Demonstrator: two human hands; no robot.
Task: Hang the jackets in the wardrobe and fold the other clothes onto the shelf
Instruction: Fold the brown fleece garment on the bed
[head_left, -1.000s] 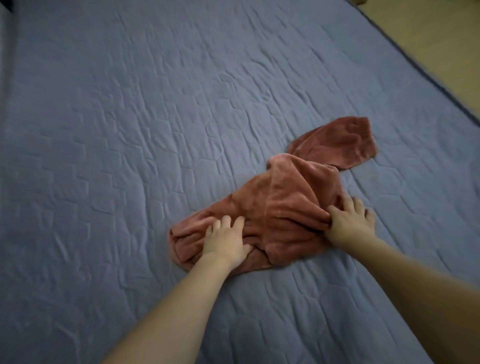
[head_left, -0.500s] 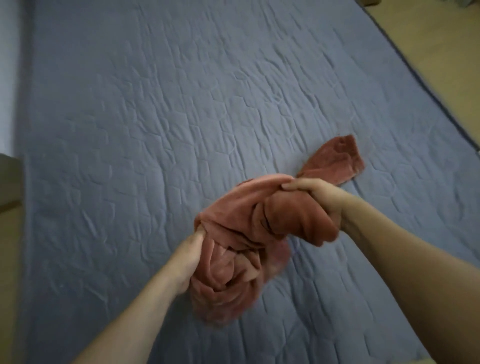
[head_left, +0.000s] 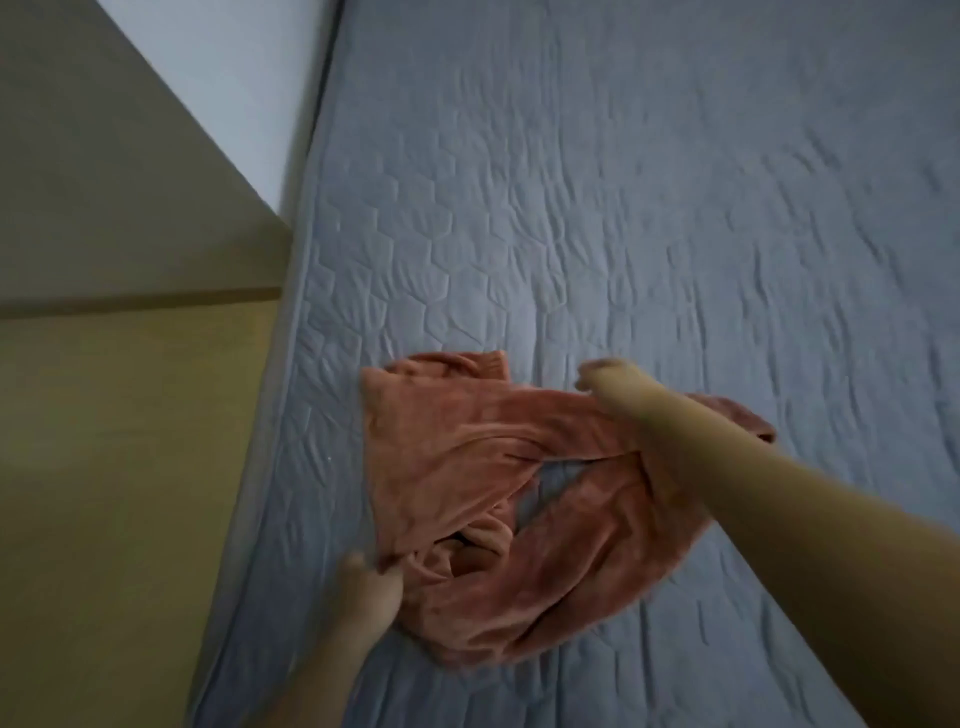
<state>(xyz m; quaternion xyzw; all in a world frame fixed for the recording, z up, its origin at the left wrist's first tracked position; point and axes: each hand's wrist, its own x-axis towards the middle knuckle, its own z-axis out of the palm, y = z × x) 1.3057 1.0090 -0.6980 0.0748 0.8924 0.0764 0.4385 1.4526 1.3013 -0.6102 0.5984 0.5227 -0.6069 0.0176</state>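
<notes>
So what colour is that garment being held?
Rusty terracotta pink garment, plain, no pattern; seen in the head view.

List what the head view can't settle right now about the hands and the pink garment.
- Right hand: motion-blurred, fingers unreadable; grip on the pink garment can't be confirmed.
- Left hand: blurred at the garment's lower left corner; it seems to pinch the cloth, finger detail lost.
- Garment type: bunched and blurred, and the right forearm covers its right part.
- Wardrobe and shelf: not in view.
- Bed cover: cut off by the frame edges.

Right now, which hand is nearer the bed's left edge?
Left. The left hand pinches the garment at its near-left corner beside that edge; the right hand grips it farther in.
</notes>
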